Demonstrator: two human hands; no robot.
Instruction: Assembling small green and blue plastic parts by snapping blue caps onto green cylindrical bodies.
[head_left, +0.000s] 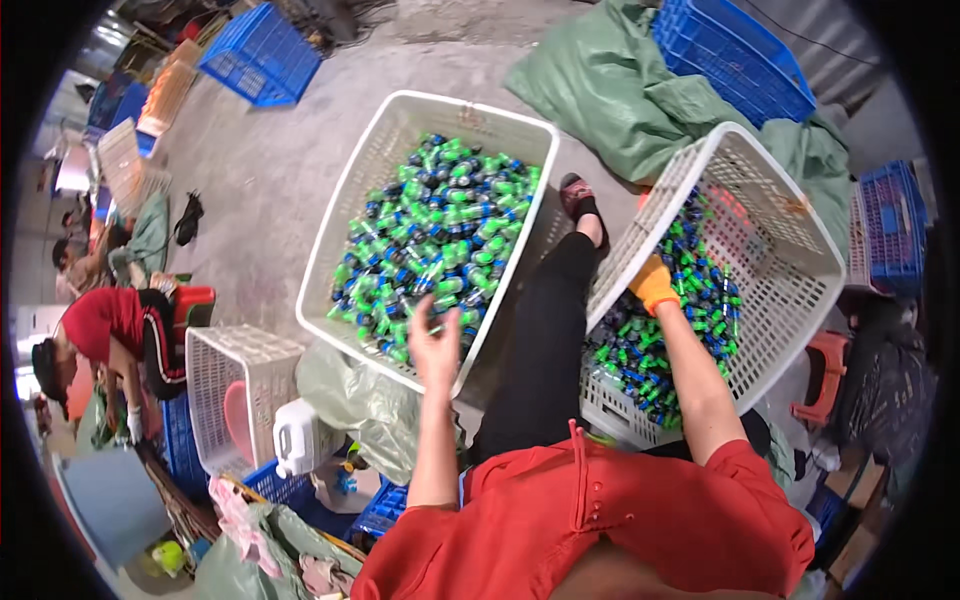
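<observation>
My left hand, bare and palm up with its fingers apart, hovers over the near edge of a white slatted plastic basket. Many small plastic pieces with green, blue and dark ends fill that basket; their exact kind is too small to tell. On the right, a second white basket tilts on its side. My right hand, in an orange glove, is closed on its left rim, some fingers hidden. More of the same small pieces lie heaped inside this tilted basket.
Green sacks and a blue crate stand at the far right. Another blue crate is far left. At left, a person in red bends beside an upturned white basket and a white jug. A red stool stands right.
</observation>
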